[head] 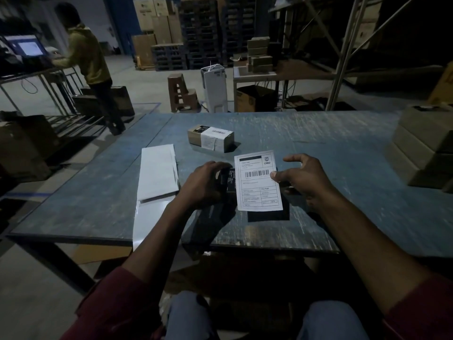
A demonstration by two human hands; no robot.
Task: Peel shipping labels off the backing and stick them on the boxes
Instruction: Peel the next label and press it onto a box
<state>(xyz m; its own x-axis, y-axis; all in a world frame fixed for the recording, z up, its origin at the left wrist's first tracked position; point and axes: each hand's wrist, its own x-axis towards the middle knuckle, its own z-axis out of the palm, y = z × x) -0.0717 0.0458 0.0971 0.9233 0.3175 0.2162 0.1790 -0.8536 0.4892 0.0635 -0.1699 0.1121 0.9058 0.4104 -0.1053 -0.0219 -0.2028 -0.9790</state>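
My hands work low over the near edge of the counter (318,143): the left hand (203,185) curls over a small dark box (226,182), holding it down, while the right hand (301,177) pinches a printed shipping label (257,182) at its right edge between thumb and forefinger, the other fingers spread loose above it. The label hangs just beside the box, its left edge overlapping the box's right side; whether it already touches the surface I cannot tell in this dim light.

I judge the label feather-light and limp, a thin sheet that will curl or fold on itself if held by one corner only, and tacky on the underside once peeled. The edge pinch looks right to me: it keeps fingers off the adhesive and lets the free side land first, to be smoothed across from there. The box seems light too, stiff cardboard, likely to skid on the worn counter unless the left hand pins it, as it does.

Farther back on the counter lies a tan box with label (210,139) wrapped over its top, apparently finished. To the left sits a stack of white sheets (158,173), likely the label backing supply. More tan boxes (424,148) are piled at the counter's right end. Beyond, a person in a yellow top (85,57) stands at a lit monitor (27,46).
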